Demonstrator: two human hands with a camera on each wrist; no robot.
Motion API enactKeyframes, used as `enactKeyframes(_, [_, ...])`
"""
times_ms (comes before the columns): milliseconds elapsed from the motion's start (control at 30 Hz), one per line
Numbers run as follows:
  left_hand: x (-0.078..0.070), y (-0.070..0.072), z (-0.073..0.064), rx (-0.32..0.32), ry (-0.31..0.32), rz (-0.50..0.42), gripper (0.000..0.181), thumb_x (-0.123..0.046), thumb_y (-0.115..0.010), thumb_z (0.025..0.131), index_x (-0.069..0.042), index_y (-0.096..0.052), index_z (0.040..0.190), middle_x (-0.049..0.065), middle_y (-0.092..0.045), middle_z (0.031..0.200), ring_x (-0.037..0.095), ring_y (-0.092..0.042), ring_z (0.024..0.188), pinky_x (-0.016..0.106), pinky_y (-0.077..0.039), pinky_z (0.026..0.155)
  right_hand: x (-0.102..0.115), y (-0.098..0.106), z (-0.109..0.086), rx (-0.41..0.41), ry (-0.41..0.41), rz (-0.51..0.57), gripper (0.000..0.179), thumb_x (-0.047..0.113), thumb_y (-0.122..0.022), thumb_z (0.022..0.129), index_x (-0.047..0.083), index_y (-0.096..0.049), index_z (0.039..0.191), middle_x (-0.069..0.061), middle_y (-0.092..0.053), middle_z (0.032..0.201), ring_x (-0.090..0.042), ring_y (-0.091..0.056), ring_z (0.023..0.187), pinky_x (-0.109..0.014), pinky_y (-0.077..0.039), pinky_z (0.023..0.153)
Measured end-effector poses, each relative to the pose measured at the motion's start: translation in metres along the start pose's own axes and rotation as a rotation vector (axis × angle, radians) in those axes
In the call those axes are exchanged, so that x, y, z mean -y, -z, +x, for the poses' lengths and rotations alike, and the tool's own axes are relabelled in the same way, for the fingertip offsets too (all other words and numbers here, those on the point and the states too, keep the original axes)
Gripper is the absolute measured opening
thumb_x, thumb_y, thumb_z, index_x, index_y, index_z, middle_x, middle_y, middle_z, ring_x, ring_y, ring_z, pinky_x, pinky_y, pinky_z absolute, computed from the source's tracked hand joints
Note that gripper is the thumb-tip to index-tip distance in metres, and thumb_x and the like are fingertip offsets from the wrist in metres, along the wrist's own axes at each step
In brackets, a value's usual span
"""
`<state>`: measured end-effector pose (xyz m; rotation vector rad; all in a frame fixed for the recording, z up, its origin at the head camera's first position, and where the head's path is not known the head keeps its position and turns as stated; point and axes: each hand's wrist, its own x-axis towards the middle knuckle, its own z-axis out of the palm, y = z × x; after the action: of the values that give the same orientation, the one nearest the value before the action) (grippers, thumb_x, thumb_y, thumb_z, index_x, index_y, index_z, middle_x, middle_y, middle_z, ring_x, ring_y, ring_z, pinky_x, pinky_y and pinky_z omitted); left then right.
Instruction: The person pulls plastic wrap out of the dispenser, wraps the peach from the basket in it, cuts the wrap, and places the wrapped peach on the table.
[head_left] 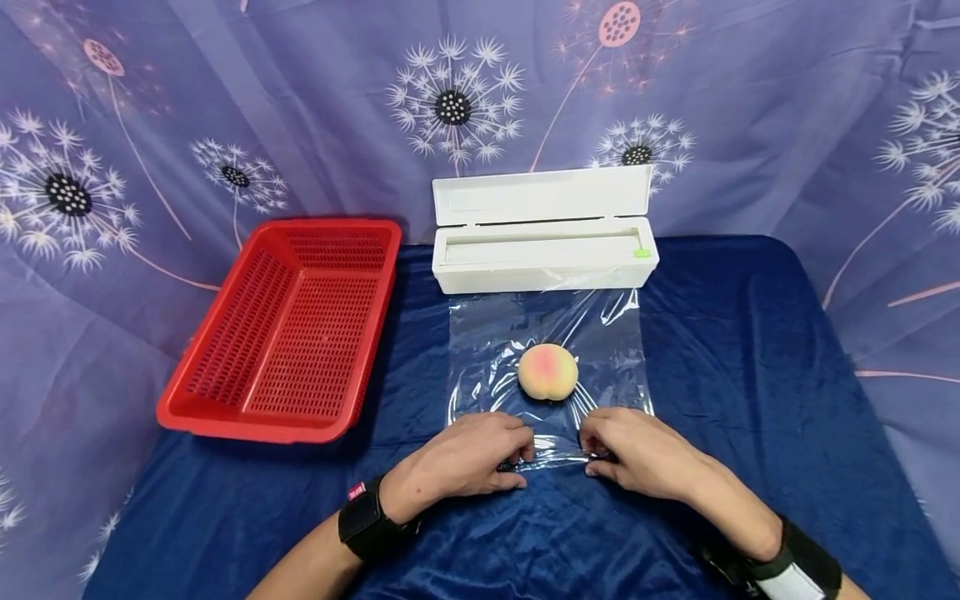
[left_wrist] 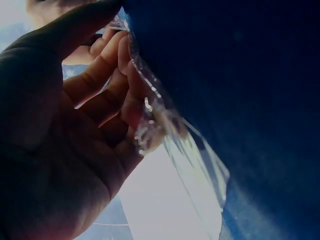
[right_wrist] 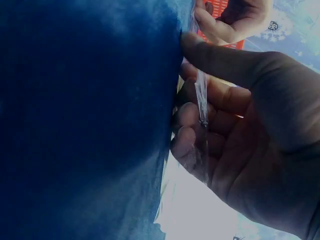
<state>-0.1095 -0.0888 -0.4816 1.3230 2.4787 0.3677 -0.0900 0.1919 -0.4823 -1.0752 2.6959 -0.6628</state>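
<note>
A sheet of clear cling film [head_left: 480,329] stretches from the white dispenser box [head_left: 540,277] toward me over the cloth. On it sits a peach [head_left: 548,372], yellow with a pink blush. My left hand [head_left: 472,457] grips the near edge of the film on the left, and my right hand [head_left: 641,454] pinches the same edge on the right. Between them the edge is gathered and shiny. In the left wrist view, curled fingers [left_wrist: 102,75] meet the crinkled film. The right wrist view shows the film running across the fingers [right_wrist: 215,100].
The dispenser's lid [head_left: 543,196] stands raised at the back, and a small green slider [head_left: 642,252] is at its right end. To the left stands a red perforated basket [head_left: 258,427]. Dark blue cloth [head_left: 720,333] covers the table, with a patterned curtain [head_left: 322,75] behind.
</note>
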Motion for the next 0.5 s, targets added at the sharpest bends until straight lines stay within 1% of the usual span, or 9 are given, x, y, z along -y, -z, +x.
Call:
enactKeyframes(167, [0.0014, -0.0003, -0.0003, -0.005, 0.004, -0.029, 0.016, -0.033, -0.082, 0.095, -0.029, -0.067, 0.092, -0.019, -0.06, 0.089, -0.007, -0.054, 0.081, 0.019, -0.048, 0.073, -0.001, -0.0015, 0.0001, -0.016, 0.043, -0.005, 0.033, 0.011, -0.088, 0.082, 0.029, -0.06, 0.08, 0.019, -0.053, 0.08, 0.002, -0.048, 0.071, -0.026, -0.045, 0.064])
enactKeyframes(333, [0.0015, 0.0003, -0.0014, -0.011, -0.026, -0.02, 0.021, -0.029, -0.078, 0.096, -0.031, -0.062, 0.083, -0.02, -0.056, 0.083, -0.006, -0.051, 0.079, 0.019, -0.044, 0.071, 0.0002, -0.0016, 0.0005, 0.003, 0.048, -0.005, 0.037, 0.012, -0.088, 0.08, 0.031, -0.056, 0.076, 0.02, -0.05, 0.078, 0.003, -0.047, 0.07, -0.024, -0.043, 0.064])
enactKeyframes(433, [0.0019, -0.0005, -0.0016, -0.013, -0.035, -0.022, 0.02, -0.028, -0.078, 0.096, -0.03, -0.063, 0.084, -0.02, -0.056, 0.083, -0.005, -0.051, 0.079, 0.019, -0.044, 0.07, 0.0004, -0.0011, 0.001, 0.019, 0.052, 0.01, 0.04, 0.013, -0.088, 0.08, 0.031, -0.053, 0.074, 0.019, -0.047, 0.075, 0.002, -0.045, 0.068, -0.023, -0.04, 0.062])
enactKeyframes(500, [0.0023, -0.0011, -0.0014, -0.008, -0.026, -0.04, 0.016, -0.03, -0.08, 0.094, -0.028, -0.064, 0.091, -0.019, -0.056, 0.083, -0.005, -0.052, 0.078, 0.019, -0.044, 0.07, 0.0005, -0.0009, 0.0013, 0.027, 0.055, 0.031, 0.041, 0.013, -0.089, 0.08, 0.03, -0.052, 0.074, 0.019, -0.046, 0.074, 0.002, -0.044, 0.067, -0.022, -0.038, 0.061])
